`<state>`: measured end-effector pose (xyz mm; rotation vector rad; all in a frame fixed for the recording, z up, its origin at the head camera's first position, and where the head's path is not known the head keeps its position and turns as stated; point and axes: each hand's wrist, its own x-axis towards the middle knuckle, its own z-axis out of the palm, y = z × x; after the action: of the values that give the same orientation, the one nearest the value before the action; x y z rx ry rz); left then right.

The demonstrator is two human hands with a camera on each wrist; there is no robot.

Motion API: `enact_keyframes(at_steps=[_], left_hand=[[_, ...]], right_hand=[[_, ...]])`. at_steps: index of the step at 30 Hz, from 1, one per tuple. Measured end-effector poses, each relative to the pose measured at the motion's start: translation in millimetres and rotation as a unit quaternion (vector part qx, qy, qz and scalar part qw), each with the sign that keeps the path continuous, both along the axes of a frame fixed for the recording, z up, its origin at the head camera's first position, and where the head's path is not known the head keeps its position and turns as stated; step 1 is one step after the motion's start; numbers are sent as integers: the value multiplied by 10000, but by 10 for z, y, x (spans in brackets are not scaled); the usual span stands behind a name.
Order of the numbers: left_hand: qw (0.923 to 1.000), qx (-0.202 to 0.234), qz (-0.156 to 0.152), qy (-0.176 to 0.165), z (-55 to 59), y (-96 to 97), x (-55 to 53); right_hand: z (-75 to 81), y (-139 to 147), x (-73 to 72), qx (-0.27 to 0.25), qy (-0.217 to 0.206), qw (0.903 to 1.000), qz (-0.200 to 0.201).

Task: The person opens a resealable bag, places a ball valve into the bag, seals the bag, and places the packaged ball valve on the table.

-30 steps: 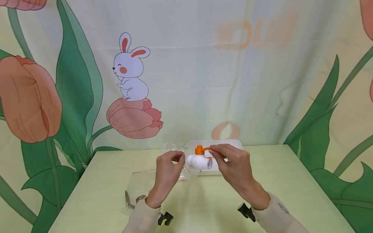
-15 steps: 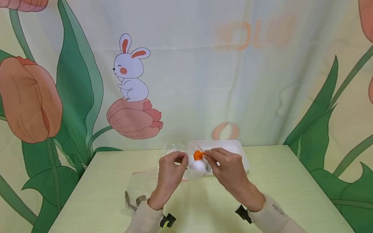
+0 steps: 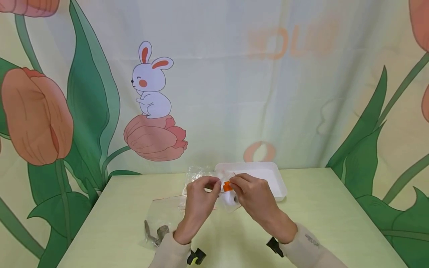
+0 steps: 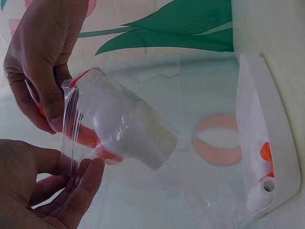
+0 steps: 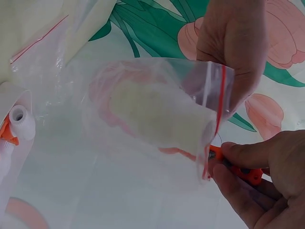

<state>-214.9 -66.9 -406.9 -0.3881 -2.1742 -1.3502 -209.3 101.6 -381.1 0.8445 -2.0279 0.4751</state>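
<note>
A white ball valve [image 3: 230, 199] with an orange handle [image 3: 227, 187] lies mostly within a clear zip bag [image 4: 70, 138]. My right hand [image 3: 256, 199] pinches the orange handle between thumb and fingers at the bag's mouth, as the right wrist view shows. On the other side, my left hand [image 3: 202, 197] pinches the bag's zip edge between thumb and fingertips. Through the plastic, the valve's white body [image 4: 152, 138] shows in the left wrist view. Both hands are held up over the table, close together.
Behind the hands stands a white tray [image 3: 276, 182]; in the left wrist view, white and orange fittings [image 4: 261, 193] sit in it. Crumpled clear plastic [image 3: 197, 172] lies left of the tray. Nearer, another clear bag [image 3: 161, 208] holds grey metal-looking pieces [image 3: 162, 232].
My right hand has moved left and slightly down, taking the valve into the bag up to its orange handle. The left hand has shifted a little right, still pinching the bag.
</note>
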Motion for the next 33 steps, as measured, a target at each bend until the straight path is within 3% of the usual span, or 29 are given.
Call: enact_keyframes(at_steps=[17,24,33], left_hand=[[9989,273,-177,-347,-3,54,26],[9985,381,-239,-306,4,81,35],[9988,314,-257,-264,8,100,48]], right_hand=[[-139,-62,-77,677,-821,9929,-540],[-155,-112,-132,828,-1139,9863,-858],[-182,-145,-210,861,-1737,9763,-957]])
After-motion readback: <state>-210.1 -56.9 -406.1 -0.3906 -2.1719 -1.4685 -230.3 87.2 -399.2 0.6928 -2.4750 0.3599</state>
